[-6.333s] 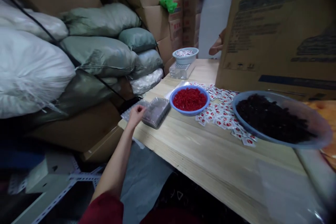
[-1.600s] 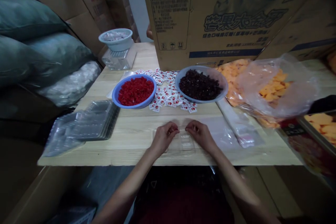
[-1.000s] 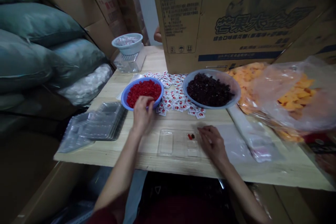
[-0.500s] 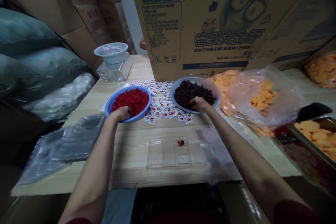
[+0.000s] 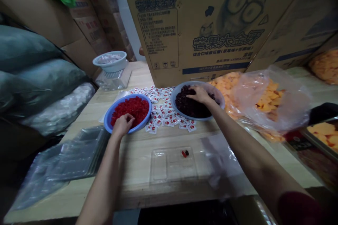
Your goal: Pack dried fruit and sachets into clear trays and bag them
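My left hand (image 5: 123,124) reaches into a blue bowl (image 5: 111,112) of red candied pieces, fingers curled down into them. In the grey bowl (image 5: 220,98) of dark dried fruit, my right hand (image 5: 200,94) has its fingers closed among the pieces. What either hand holds is hidden. A clear compartment tray (image 5: 173,163) lies on the wooden table (image 5: 132,151) near the front edge, with one red and one dark piece (image 5: 185,153) in it.
Small red-and-white sachets (image 5: 162,112) lie scattered between the bowls. A stack of clear trays (image 5: 71,154) sits at the left. Bags of orange dried fruit (image 5: 266,98) lie on the right. A big printed carton (image 5: 206,24) stands behind; a pale bowl (image 5: 110,62) sits far left.
My right hand has moved deeper into the dark fruit bowl. My left hand stays in the red bowl. Earlier both hands set the clear tray down and dropped two pieces in it.
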A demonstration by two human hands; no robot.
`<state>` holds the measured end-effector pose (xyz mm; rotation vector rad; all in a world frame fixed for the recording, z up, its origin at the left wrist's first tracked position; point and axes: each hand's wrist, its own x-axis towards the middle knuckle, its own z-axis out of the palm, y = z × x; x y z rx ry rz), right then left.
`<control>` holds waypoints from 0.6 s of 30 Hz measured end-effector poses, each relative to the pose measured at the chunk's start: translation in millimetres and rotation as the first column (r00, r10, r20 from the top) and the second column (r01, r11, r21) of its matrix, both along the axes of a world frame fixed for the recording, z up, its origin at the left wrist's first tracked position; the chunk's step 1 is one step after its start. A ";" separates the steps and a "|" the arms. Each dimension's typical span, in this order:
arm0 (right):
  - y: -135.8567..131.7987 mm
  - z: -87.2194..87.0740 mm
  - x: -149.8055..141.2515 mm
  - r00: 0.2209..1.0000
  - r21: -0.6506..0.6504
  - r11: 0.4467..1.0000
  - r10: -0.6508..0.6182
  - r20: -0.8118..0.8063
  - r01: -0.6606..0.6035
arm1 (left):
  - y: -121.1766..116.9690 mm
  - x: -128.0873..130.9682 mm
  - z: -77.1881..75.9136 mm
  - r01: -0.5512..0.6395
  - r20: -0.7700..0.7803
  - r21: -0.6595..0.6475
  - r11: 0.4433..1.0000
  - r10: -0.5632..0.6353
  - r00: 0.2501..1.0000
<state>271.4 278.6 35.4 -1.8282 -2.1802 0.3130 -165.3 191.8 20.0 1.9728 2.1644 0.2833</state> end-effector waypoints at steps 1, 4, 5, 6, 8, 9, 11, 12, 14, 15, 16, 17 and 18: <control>9.3 1.0 -4.9 1.000 0.007 1.000 0.001 -0.002 -0.001 | -2.0 1.4 -0.3 -0.022 -0.004 0.024 0.999 0.022 1.000; 31.9 -2.6 -19.4 1.000 0.003 1.000 0.001 0.007 -0.001 | -7.2 3.6 0.1 -0.080 0.012 0.115 0.990 0.079 0.997; 36.8 -4.8 -22.4 1.000 0.004 1.000 0.000 0.014 0.000 | -8.5 3.7 0.3 -0.095 0.031 0.144 0.985 0.092 0.995; 40.3 -6.7 -23.9 1.000 0.005 1.000 0.002 0.022 -0.002 | -9.6 3.6 0.2 -0.110 0.053 0.170 0.979 0.102 0.993; 43.3 -8.9 -21.9 0.999 0.006 1.000 0.021 0.040 -0.021 | -10.2 2.6 -0.9 -0.141 0.090 0.208 0.968 0.124 0.988; 42.7 -8.9 -18.4 0.998 0.002 0.999 0.039 0.050 -0.039 | -9.6 1.7 -2.0 -0.152 0.097 0.211 0.966 0.134 0.986; 36.9 -7.7 -7.0 0.994 -0.011 0.996 0.089 0.068 -0.089 | -6.0 -0.7 -5.0 -0.131 0.082 0.199 0.971 0.117 0.990; 31.4 -6.9 0.5 0.990 -0.022 0.993 0.117 0.076 -0.116 | -2.9 -2.1 -6.8 -0.094 0.047 0.174 0.980 0.087 0.995; 15.3 -5.8 17.7 0.982 -0.050 0.985 0.167 0.093 -0.163 | 5.0 -4.3 -10.0 0.001 -0.052 0.081 0.997 0.003 0.999; 5.1 -5.7 26.5 0.978 -0.063 0.982 0.186 0.100 -0.180 | 9.5 -5.0 -11.2 0.038 -0.094 0.026 0.999 -0.035 0.995; -6.0 -6.0 34.9 0.974 -0.073 0.978 0.200 0.103 -0.193 | 13.9 -5.3 -11.8 0.060 -0.123 -0.023 0.998 -0.062 0.990; -17.3 -6.6 42.6 0.972 -0.079 0.976 0.211 0.104 -0.203 | 18.0 -5.3 -11.9 0.065 -0.137 -0.061 0.996 -0.072 0.988; -28.4 -7.3 49.1 0.971 -0.080 0.975 0.216 0.100 -0.209 | 21.4 -5.1 -11.4 0.062 -0.136 -0.082 0.995 -0.072 0.988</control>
